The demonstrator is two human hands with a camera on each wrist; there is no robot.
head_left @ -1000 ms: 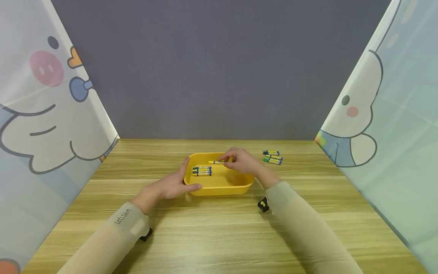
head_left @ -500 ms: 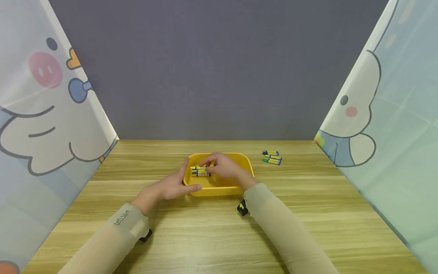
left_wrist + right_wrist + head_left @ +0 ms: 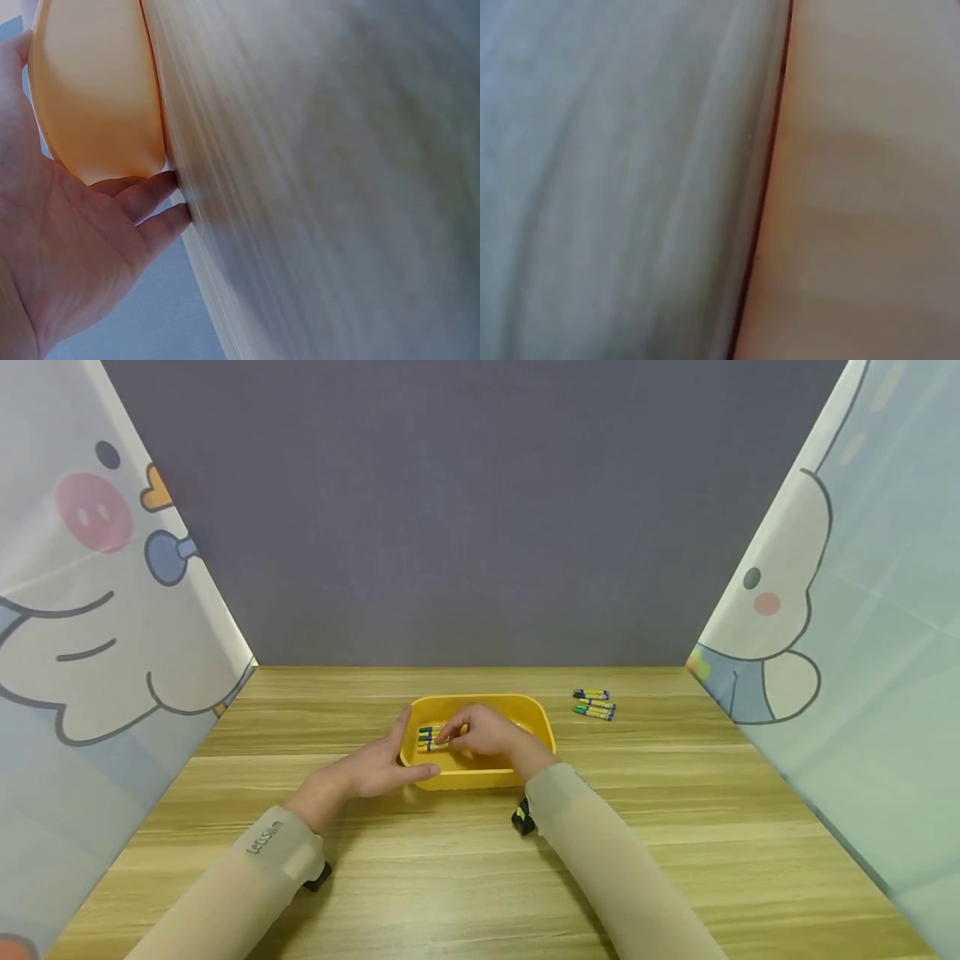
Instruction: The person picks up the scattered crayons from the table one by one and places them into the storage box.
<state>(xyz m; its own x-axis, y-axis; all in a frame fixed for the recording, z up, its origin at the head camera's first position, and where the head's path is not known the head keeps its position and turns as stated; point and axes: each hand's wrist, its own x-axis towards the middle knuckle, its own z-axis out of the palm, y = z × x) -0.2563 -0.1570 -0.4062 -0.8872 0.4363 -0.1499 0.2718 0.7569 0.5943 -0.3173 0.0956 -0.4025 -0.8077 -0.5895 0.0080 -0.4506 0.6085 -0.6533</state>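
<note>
A yellow plastic tray (image 3: 495, 780) lies on the wooden table, with several crayons (image 3: 429, 738) side by side at its left end. My left hand (image 3: 371, 767) rests against that end, thumb along the front rim and fingers spread at the side wall. In the left wrist view its lower fingertips (image 3: 177, 215) meet the tabletop beside the tray (image 3: 105, 82). Inside the tray, my right hand (image 3: 483, 732) pinches a yellow-wrapped crayon (image 3: 437, 747) at the near side of the row; the fingers partly hide it. The right wrist view shows just the tray's outer wall (image 3: 862, 180) and blurred table.
More loose crayons (image 3: 595, 705) lie on the table right of the tray, toward the back. A dark panel (image 3: 480, 510) stands behind the table (image 3: 420, 877). Printed cloth walls (image 3: 97, 585) flank both sides.
My right hand has carried the crayon leftward across the tray to the row, then slightly nearer to its front side. The left hand has stayed at the tray's left end.
</note>
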